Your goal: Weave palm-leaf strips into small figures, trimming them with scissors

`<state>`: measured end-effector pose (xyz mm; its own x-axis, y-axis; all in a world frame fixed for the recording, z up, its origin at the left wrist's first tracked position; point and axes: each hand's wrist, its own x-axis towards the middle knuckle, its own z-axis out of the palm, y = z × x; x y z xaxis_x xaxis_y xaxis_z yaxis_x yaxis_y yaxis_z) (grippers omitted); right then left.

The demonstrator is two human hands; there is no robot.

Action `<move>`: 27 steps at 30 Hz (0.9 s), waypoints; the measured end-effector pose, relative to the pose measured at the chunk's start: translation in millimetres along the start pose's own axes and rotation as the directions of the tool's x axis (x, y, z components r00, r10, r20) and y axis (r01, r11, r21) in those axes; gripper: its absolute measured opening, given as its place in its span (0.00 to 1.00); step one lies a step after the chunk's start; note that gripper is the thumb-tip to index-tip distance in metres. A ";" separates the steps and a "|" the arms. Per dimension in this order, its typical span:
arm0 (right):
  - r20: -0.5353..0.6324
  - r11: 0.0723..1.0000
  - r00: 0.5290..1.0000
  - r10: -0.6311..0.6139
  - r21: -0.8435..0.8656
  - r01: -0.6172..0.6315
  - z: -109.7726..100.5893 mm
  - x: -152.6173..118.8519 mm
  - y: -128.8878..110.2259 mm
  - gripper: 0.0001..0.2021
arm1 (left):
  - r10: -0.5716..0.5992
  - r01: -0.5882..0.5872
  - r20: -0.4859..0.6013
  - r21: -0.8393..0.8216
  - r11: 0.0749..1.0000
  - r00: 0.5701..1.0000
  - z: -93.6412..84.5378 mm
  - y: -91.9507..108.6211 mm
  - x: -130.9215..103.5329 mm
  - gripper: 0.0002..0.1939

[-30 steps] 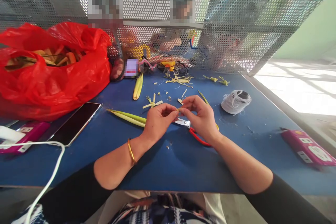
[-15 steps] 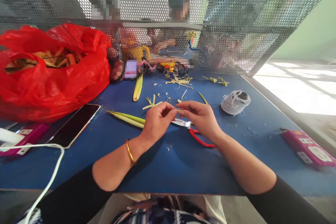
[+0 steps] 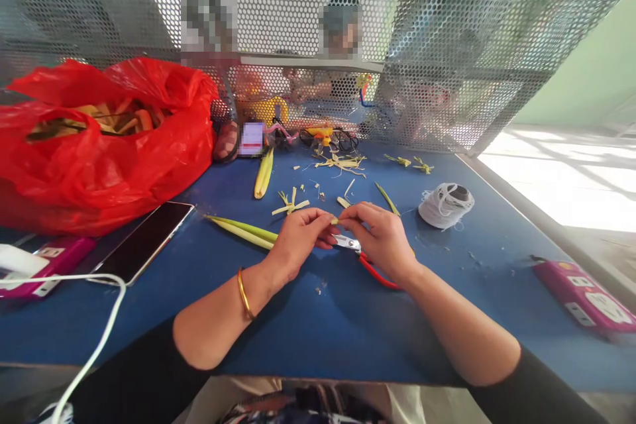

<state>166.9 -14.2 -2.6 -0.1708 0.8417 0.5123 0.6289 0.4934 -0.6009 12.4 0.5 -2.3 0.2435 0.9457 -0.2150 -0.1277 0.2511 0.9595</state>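
Between my two hands is a small pale-yellow strip of leaf [image 3: 335, 220], mostly hidden by the fingers. My left hand [image 3: 299, 238] pinches one end between thumb and forefinger. From the other side, my right hand [image 3: 380, 236] grips it with fingers drawn together. Red-handled scissors [image 3: 375, 271] lie on the table under my hands, their blades partly covered. Left of my left hand rests a long green-and-yellow leaf piece [image 3: 243, 230]. Cut pale strips [image 3: 291, 203] are just beyond the fingers, and a green leaf tip [image 3: 387, 197] lies past my right hand.
A red plastic bag [image 3: 169, 146] of leaf strips fills the left, beside a black phone [image 3: 146, 242] and white cable [image 3: 106, 331]. White thread spool [image 3: 442, 205] and purple box [image 3: 586, 295] are on the right. A perforated metal screen [image 3: 288, 6] stands behind, with people beyond it.
My right hand has turned slightly, its fingers now more curled around the strip. My left fingers have shifted a little. The whole view has tilted, so everything sits slightly lower.
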 end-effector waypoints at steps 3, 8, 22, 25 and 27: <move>0.007 1.000 1.000 0.026 0.005 -0.026 -1.0 0.9 -0.8 0.07 | 0.010 -0.011 0.023 0.016 1.000 1.000 -0.5 3.1 -1.8 0.09; 0.048 0.995 0.994 0.100 0.015 -0.101 -1.5 2.5 -1.1 0.07 | 0.107 -0.109 0.017 0.128 0.986 0.994 -1.2 -0.2 -0.2 0.06; 0.109 0.993 0.990 0.091 -0.083 -0.082 0.6 0.6 0.8 0.05 | 0.134 -0.117 -0.069 0.208 0.971 0.989 1.2 -1.5 1.0 0.08; 0.118 0.975 0.993 0.027 -0.223 -0.001 3.8 -0.9 3.0 0.07 | 0.051 -0.041 -0.081 0.120 0.992 0.995 2.9 -2.5 1.8 0.09; 0.148 0.939 0.989 0.000 -0.341 0.051 6.4 -2.0 4.7 0.07 | -0.044 0.046 -0.070 0.028 0.999 0.997 3.6 -2.9 1.9 0.10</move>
<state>165.3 -12.2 -10.3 -0.2814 0.8647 0.4162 0.8401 0.4316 -0.3287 16.6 0.9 -4.9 0.1812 0.9459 -0.2693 -0.0895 0.2885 0.9533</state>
